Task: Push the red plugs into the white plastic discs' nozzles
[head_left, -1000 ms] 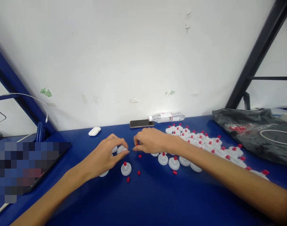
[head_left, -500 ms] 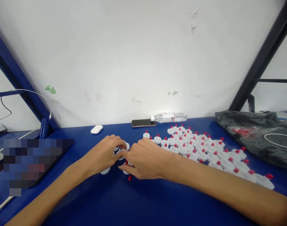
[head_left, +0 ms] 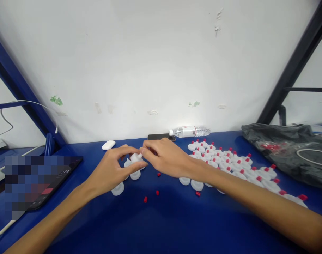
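Note:
My left hand (head_left: pixel 115 173) holds a white nozzle cap (head_left: pixel 135 157) between thumb and fingers, its narrow spout pointing right. At the spout's tip, the thumb and fingers of my right hand (head_left: pixel 163 155) are pinched together; whatever they hold is hidden. Below my left hand, several bare white caps lie on the blue table, one of them a little apart (head_left: pixel 117 189). Small red tips are scattered in front of my hands, including one near the middle (head_left: pixel 145 199) and one below my right forearm (head_left: pixel 198 193).
Many white caps with red tips (head_left: pixel 226 164) cover the right side of the blue table (head_left: pixel 118 225). Behind lie a plastic bottle (head_left: pixel 189 132), a phone (head_left: pixel 158 136) and a white earbud case (head_left: pixel 108 145). A dark plastic bag (head_left: pixel 279 141) is at right, a tablet (head_left: pixel 57 180) at left.
Both hands, earlier low over the bare caps, now meet around a raised white cap. My right hand has moved back and up, uncovering loose red tips on the table.

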The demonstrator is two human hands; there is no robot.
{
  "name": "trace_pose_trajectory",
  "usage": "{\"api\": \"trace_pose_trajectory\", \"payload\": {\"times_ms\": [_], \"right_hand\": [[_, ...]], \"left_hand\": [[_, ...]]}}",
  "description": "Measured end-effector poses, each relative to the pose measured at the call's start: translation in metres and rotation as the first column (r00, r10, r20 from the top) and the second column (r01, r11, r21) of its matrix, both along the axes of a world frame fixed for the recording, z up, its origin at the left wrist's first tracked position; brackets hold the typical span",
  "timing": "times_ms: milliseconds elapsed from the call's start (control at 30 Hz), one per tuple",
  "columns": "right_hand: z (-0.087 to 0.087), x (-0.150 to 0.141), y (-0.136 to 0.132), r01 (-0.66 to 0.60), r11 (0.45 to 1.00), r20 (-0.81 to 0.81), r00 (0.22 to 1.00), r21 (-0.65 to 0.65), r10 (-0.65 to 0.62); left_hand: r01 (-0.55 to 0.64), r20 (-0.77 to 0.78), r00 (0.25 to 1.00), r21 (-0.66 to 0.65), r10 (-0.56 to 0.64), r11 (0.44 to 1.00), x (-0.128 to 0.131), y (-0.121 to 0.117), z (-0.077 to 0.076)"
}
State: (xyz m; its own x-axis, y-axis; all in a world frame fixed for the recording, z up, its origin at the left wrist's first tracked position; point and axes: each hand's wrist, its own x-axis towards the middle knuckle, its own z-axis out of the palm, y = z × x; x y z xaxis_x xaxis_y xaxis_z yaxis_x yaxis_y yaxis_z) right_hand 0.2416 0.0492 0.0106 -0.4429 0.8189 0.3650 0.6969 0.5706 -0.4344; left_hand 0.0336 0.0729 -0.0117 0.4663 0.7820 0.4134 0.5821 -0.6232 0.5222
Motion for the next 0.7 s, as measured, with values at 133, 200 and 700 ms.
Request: {"api": "trace_pose_trajectory", "payload": {"times_ms": [133, 200, 700], "right_hand": [[-0.001, 0.004, 0.006, -0.090, 0.992, 0.008, 0.996, -0.092, 0.091], [0.001, 0.003, 0.004, -0.117, 0.987, -0.040, 0.993, -0.114, 0.113], [0.035, 0.054, -0.041, 0.116, 0.993, 0.177, 0.978, -0.020, -0.111]], "left_hand": [[-0.002, 0.053, 0.999, -0.017, 0.003, 1.000, 0.003, -0.004, -0.001], [0.009, 0.093, 0.996, -0.058, -0.004, 0.998, 0.007, -0.007, 0.002], [-0.025, -0.002, 1.000, -0.270, 0.025, 0.963, -0.042, -0.069, -0.004]]}}
